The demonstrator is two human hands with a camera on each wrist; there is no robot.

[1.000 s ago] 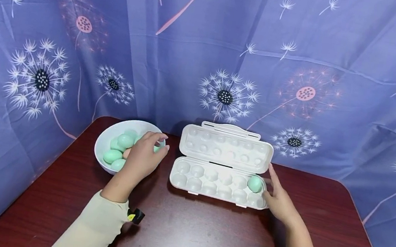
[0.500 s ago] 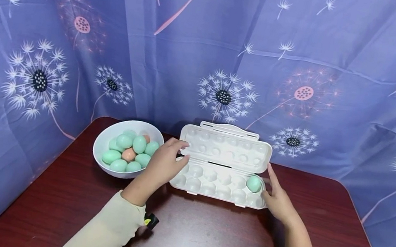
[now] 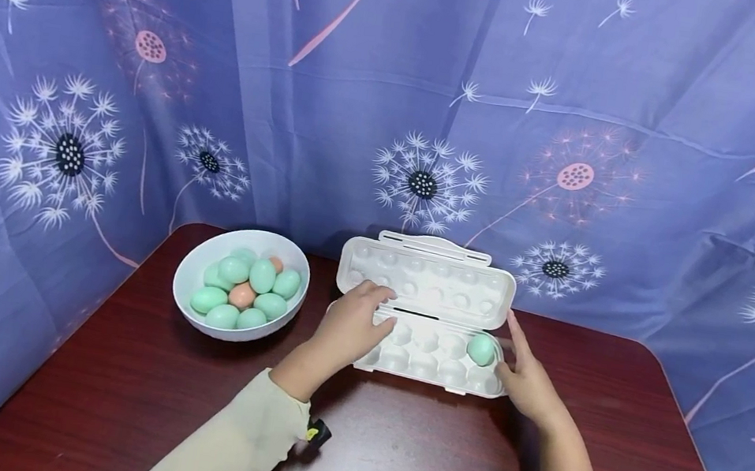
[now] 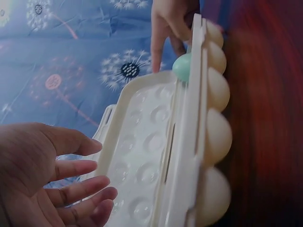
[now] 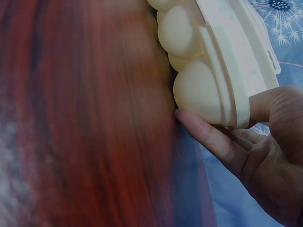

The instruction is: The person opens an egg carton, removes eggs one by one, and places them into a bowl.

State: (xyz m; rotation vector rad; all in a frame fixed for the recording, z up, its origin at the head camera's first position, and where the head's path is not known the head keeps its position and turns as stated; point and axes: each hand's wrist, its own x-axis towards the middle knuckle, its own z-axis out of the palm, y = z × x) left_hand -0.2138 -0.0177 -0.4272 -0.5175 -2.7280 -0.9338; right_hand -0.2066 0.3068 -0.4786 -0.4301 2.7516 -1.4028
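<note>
A white plastic egg carton point(image 3: 397, 361) lies on the table with its lid point(image 3: 425, 278) raised at the back. One pale green egg point(image 3: 481, 349) sits in a back-row cup near the right end. My left hand point(image 3: 355, 324) hovers over the left part of the carton, fingers loosely bent; in the left wrist view nothing shows between them. My right hand point(image 3: 533, 383) holds the carton's right end. In the right wrist view its thumb point(image 5: 213, 142) presses the outside of an end cup, and the other fingers lie behind that end, partly hidden.
Left of the carton stands a white bowl point(image 3: 181, 285) with several green eggs point(image 3: 234, 270) and two brownish ones point(image 3: 242, 296). Close behind the reddish-brown table point(image 3: 386, 443) hangs a blue curtain point(image 3: 332, 142) with a dandelion print.
My left hand has moved right, from above the bowl to over the carton's left part, uncovering the bowl's eggs. My right hand stays at the carton's right end.
</note>
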